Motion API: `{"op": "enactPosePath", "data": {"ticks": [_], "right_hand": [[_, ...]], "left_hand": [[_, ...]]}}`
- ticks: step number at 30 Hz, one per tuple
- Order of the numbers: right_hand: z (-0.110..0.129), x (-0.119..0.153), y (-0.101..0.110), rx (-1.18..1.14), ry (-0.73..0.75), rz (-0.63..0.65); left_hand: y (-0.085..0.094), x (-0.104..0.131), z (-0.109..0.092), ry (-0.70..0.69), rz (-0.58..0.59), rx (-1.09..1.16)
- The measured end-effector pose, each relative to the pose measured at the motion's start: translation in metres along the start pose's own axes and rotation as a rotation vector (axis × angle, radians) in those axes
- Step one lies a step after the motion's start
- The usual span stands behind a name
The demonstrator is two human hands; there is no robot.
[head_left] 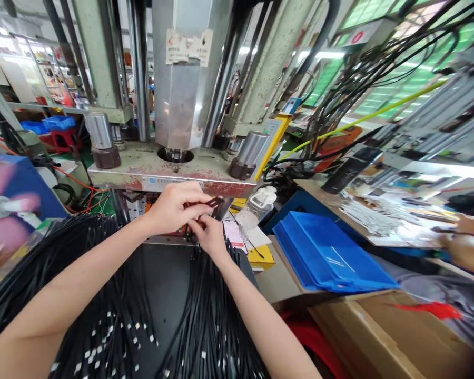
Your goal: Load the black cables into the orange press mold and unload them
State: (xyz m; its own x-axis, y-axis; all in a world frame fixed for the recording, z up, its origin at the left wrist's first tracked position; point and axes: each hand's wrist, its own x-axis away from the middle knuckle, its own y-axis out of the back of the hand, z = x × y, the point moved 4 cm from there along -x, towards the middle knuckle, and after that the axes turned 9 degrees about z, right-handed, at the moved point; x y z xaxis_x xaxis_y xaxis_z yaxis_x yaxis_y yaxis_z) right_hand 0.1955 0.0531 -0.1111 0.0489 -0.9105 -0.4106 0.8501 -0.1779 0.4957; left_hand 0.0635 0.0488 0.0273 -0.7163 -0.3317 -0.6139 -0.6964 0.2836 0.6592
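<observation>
My left hand (177,208) is closed, thumb and fingers pinching a small dark slotted piece (216,201) that sticks out to the right. Just below and touching or nearly touching it, my right hand (211,237) pinches with thumb and forefinger; what lies in its grip is hidden. Under the right hand a bundle of black cables (205,316) hangs toward me over the dark worktop (164,284). Another heap of black cables (98,295), many with pale tips, lies beneath my left forearm. Both hands are in front of the press's scuffed plate (174,173).
The press column (181,100) rises straight ahead. Right of the hands are a plastic bottle (260,202), blue trays (327,252) and a cardboard box (379,331). A black flask (353,168) stands on the neighbouring bench, near another person's hand (470,242). A pink fan (2,205) is at left.
</observation>
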Motion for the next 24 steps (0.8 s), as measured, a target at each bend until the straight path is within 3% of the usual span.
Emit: {"op": "enactPosePath", "data": {"ticks": [2, 4, 5, 7, 9, 12, 19, 24], "right_hand": [[-0.009, -0.025, 0.009, 0.037, -0.039, -0.061], [-0.015, -0.043, 0.01, 0.085, -0.09, -0.066], [-0.017, -0.049, 0.008, 0.111, -0.109, -0.054], [-0.019, -0.055, 0.002, 0.161, -0.139, -0.04], [-0.021, -0.056, -0.003, 0.185, -0.171, -0.032], [-0.023, -0.055, -0.005, 0.197, -0.208, -0.003], [-0.026, -0.047, 0.001, 0.199, -0.209, 0.074], [-0.031, -0.027, -0.001, 0.324, -0.152, 0.066]], "left_hand": [[-0.005, 0.006, 0.011, 0.041, -0.029, -0.032], [-0.016, 0.021, 0.032, 0.209, -0.06, -0.108], [-0.023, 0.031, 0.044, 0.295, -0.019, -0.175], [-0.043, 0.05, 0.064, 0.354, 0.214, -0.336], [-0.063, 0.067, 0.075, 0.266, 0.48, -0.473], [-0.077, 0.082, 0.076, 0.166, 0.642, -0.596], [-0.079, 0.074, 0.074, 0.269, 0.701, -0.637], [-0.075, 0.047, 0.117, 0.472, 0.754, -0.552]]}}
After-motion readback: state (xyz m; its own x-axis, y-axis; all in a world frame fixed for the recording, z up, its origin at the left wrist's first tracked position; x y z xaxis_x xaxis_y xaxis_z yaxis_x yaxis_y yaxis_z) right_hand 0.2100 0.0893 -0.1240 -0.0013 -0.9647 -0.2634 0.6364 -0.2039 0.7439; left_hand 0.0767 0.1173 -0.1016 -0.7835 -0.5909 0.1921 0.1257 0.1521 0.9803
